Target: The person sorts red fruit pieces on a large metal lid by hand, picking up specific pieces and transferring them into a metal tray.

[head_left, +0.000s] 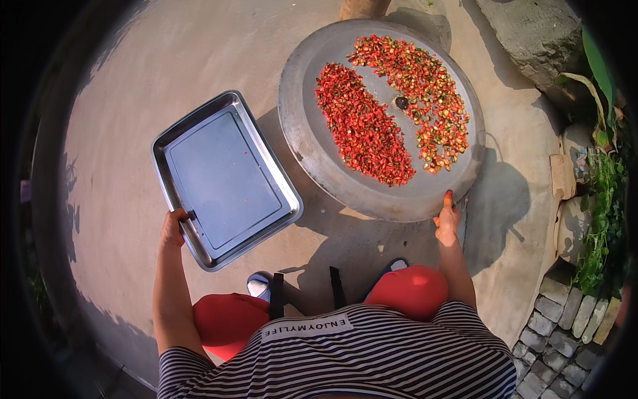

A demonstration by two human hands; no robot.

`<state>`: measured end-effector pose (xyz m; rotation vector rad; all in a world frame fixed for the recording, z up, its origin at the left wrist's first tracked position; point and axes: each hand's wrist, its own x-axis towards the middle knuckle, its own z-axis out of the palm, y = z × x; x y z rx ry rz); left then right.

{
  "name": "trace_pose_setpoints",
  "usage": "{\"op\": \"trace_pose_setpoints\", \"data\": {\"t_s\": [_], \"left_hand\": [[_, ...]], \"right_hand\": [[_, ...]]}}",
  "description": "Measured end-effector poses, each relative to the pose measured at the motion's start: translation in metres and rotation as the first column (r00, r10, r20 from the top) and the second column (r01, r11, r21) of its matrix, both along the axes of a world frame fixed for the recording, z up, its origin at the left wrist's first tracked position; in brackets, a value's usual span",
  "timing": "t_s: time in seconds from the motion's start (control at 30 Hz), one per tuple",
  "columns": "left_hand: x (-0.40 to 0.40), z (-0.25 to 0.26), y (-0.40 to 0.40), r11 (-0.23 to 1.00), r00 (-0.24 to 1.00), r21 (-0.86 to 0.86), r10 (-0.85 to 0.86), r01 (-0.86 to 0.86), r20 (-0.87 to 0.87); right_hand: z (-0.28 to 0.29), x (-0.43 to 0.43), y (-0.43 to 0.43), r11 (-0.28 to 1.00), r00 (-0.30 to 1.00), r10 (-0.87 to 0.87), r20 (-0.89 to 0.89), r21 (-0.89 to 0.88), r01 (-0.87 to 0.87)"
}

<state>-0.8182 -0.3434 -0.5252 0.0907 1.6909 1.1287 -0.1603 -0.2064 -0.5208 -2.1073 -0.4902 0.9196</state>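
Note:
My left hand [174, 228] grips the near left rim of a rectangular metal tray [227, 179], which holds only a few red bits and specks. On the right, my right hand [447, 219] rests at the near edge of a large round grey disc-shaped surface [319, 169], thumb on its rim and the other fingers mostly hidden. Chopped red chili peppers [366, 129] lie on it in a thick band. Beyond them, looser red and green chili slices [441, 112] form a curved strip around a dark central hole [401, 103]. Tray and disc are apart.
Concrete ground [114, 139] lies underneath. A wooden post or stump [364, 9] stands behind the disc. At the right are a large rock [538, 37], green plants [598, 219] and a brick border [548, 319]. My slippered feet show below the tray and disc.

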Motion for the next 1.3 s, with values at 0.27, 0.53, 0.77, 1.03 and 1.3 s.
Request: {"op": "trace_pose_setpoints", "data": {"t_s": [0.27,0.53,0.77,1.03,1.3], "left_hand": [[0.014,-0.045,-0.028,0.998,0.998,0.015,-0.054,0.054,0.028],[-0.005,-0.049,-0.071,0.994,0.984,0.020,-0.109,0.107,0.142],[-0.023,-0.060,-0.147,0.996,0.971,0.015,-0.094,0.093,0.219],[-0.013,-0.069,-0.146,0.986,0.961,0.099,-0.152,0.133,0.231],[-0.009,-0.074,-0.134,0.987,0.974,0.133,-0.111,0.086,0.199]], "right_hand": [[0.053,-0.055,-0.021,0.663,0.669,0.738,0.090,0.090,-0.743],[0.058,-0.233,0.008,0.209,0.303,0.932,0.201,0.384,-0.899],[0.061,-0.317,-0.028,0.011,0.065,0.983,0.174,0.291,-0.957],[0.042,-0.351,-0.031,-0.019,0.022,0.993,0.119,0.335,-0.942],[0.020,-0.348,-0.032,0.001,0.044,0.992,0.118,0.341,-0.940]]}}
